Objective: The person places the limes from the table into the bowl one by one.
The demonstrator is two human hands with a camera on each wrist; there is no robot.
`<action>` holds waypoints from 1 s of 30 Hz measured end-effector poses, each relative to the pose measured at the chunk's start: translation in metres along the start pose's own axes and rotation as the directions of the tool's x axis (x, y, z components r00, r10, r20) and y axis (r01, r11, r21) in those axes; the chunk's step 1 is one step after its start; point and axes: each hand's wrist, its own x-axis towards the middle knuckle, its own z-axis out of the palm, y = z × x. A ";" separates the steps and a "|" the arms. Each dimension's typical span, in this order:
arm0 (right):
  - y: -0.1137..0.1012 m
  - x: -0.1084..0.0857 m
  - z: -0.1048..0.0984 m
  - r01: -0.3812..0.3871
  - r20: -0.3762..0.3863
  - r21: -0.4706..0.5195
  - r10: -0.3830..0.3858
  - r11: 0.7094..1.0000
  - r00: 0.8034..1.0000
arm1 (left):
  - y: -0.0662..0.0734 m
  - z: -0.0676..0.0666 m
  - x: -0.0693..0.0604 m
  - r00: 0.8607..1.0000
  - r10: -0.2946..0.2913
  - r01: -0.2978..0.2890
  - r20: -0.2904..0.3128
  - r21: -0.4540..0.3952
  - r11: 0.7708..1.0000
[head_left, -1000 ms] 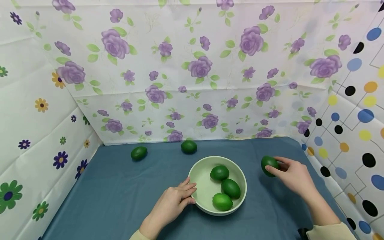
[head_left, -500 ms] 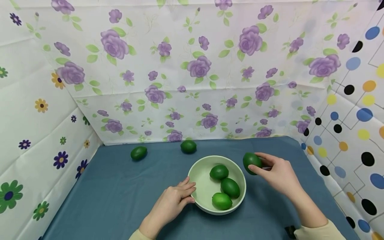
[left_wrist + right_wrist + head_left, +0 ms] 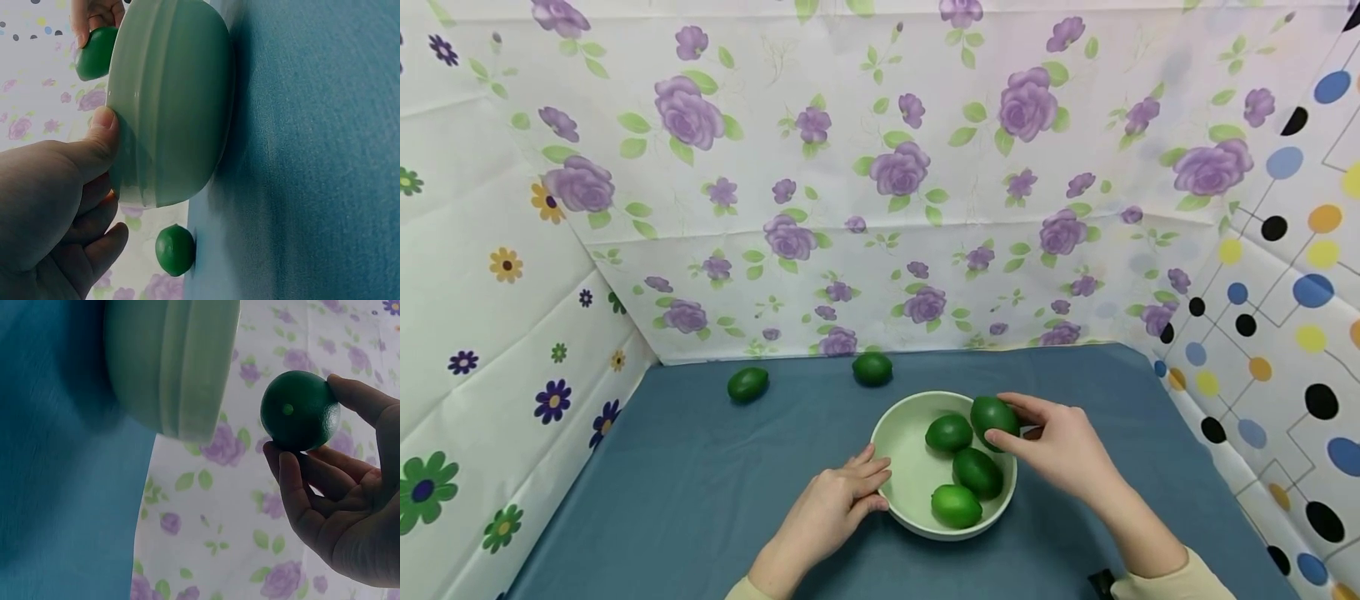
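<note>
A: Where's the glossy dark-green oval fruit (image 3: 992,414)?
B: Right hand (image 3: 1060,442) pinches it between thumb and fingertips, above the right rim of the round pale-green bowl (image 3: 912,487).
A: Left hand (image 3: 837,498)?
B: Across the bowl from fruit, thumb and fingers gripping left rim.

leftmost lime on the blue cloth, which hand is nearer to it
Left. In the head view, the left hand, touching the pale green bowl, is below and right of the leftmost lime; the right hand, holding another lime, is much farther right.
</note>
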 end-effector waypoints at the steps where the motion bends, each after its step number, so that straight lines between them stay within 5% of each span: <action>1: -0.002 0.000 0.002 0.006 0.009 0.000 -0.006 1.000 1.000 | 0.000 0.000 0.000 1.000 0.006 -0.006 -0.003 0.003 1.000; 30: -0.030 0.010 0.065 0.191 0.155 -0.096 -0.175 0.977 0.972 | 0.000 0.000 -0.002 1.000 0.031 -0.031 0.006 0.004 1.000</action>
